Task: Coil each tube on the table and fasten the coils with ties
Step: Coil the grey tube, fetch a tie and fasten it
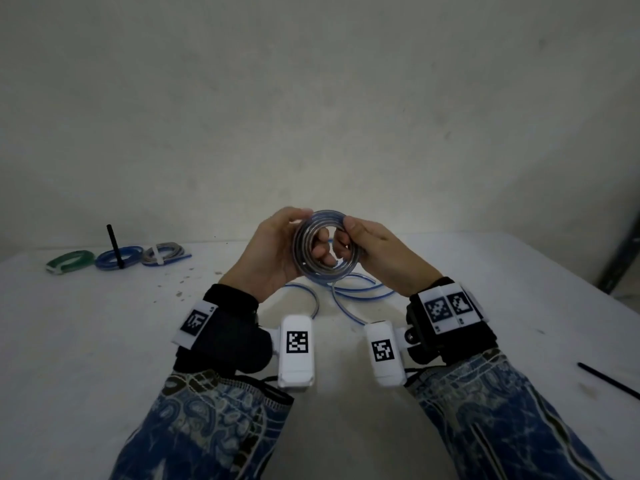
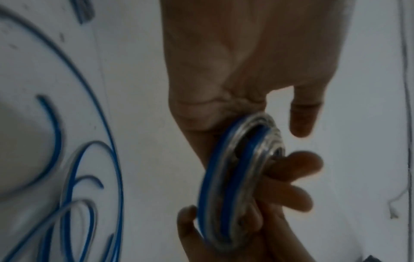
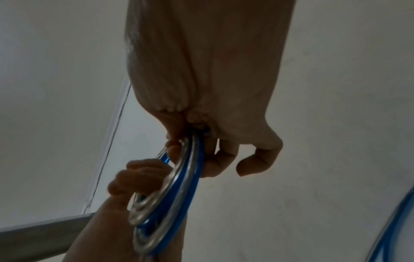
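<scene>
Three finished coils lie in a row near the far left edge of the surface: a green coil, a blue coil and a grey-and-blue coil. White bands that look like ties show on the green and grey ones; whether the blue one is tied I cannot tell.

A fourth, clear tube with a blue stripe, is part-wound and held up above the middle of the surface. The left hand grips the coil's left side, fingers curled through the ring, while the right hand pinches its right side. A loose tail trails in loops on the surface below.

I judge the job past halfway: the tail needs winding in and this coil needs fastening. A black tie lies near the right edge.
</scene>
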